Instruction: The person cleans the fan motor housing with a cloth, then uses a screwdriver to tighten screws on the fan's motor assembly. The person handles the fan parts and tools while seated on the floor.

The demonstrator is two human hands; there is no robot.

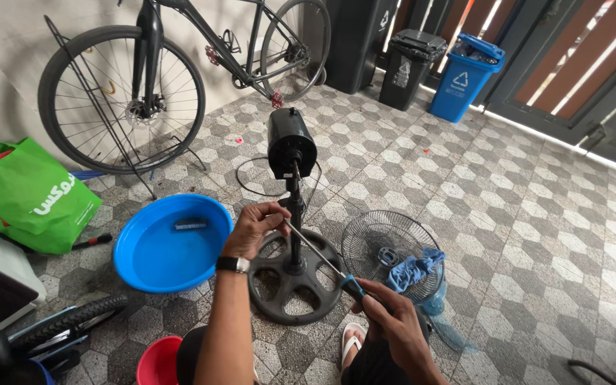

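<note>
A black pedestal fan motor head (290, 142) stands on a thin pole above a round black spoked base (294, 285). My left hand (254, 228), with a black watch on the wrist, pinches the tip of a long screwdriver shaft (315, 251) close to the pole. My right hand (386, 321) grips the screwdriver's blue and black handle lower right. A wire fan grille (383, 246) lies on the floor to the right, with a blue cloth (415, 267) draped on it.
A blue plastic basin (169, 242) sits left of the base, a red bucket (158, 360) below it. A green bag (26, 192) lies far left. A bicycle (172, 71) leans at the wall. Black and blue bins (465, 75) stand by the gate.
</note>
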